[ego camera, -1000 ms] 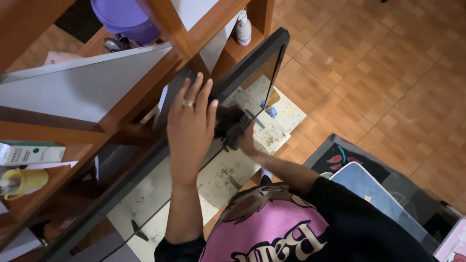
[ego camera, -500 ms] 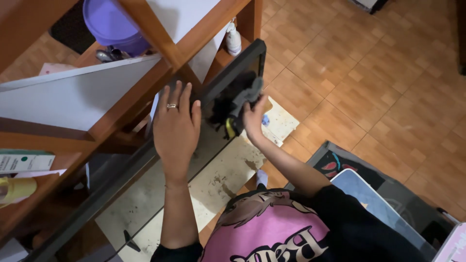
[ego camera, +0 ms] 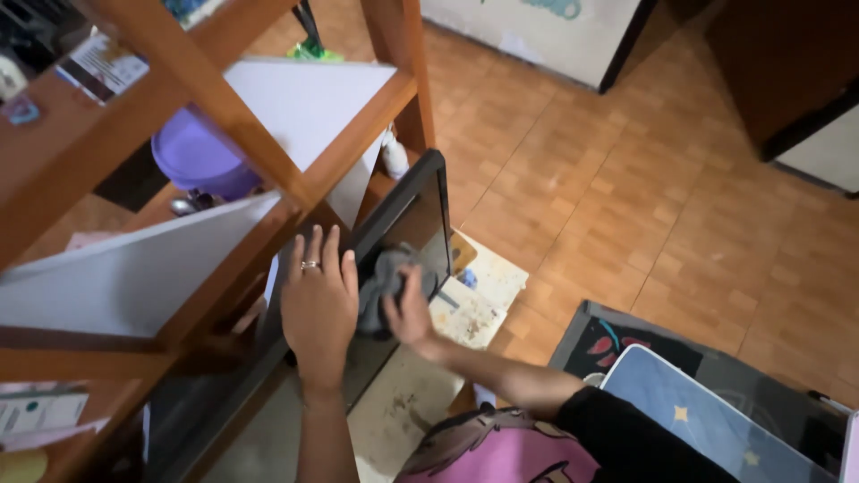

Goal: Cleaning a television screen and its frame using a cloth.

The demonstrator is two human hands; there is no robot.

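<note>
A black-framed glossy panel [ego camera: 433,179] leans against a wooden shelf unit [ego camera: 358,125]. My left hand [ego camera: 318,304], a ring on one finger, lies flat with spread fingers on the panel's upper edge. Just to its right, my right hand [ego camera: 413,313] presses a grey cloth [ego camera: 380,279] against the glossy surface. The cloth touches the side of my left hand. My pink shirt with black sleeves [ego camera: 501,452] shows at the bottom.
The shelf holds a purple tub [ego camera: 192,156], a white bottle [ego camera: 394,154] and a white board [ego camera: 125,277]. A stained white sheet [ego camera: 479,300] lies on the brown tiled floor. At the lower right is a dark mat [ego camera: 626,340] with a blue starred pad [ego camera: 707,420] on it.
My right hand has brought the cloth down from the panel's top corner to beside my left hand. The view has tilted up, showing more floor and shelf.
</note>
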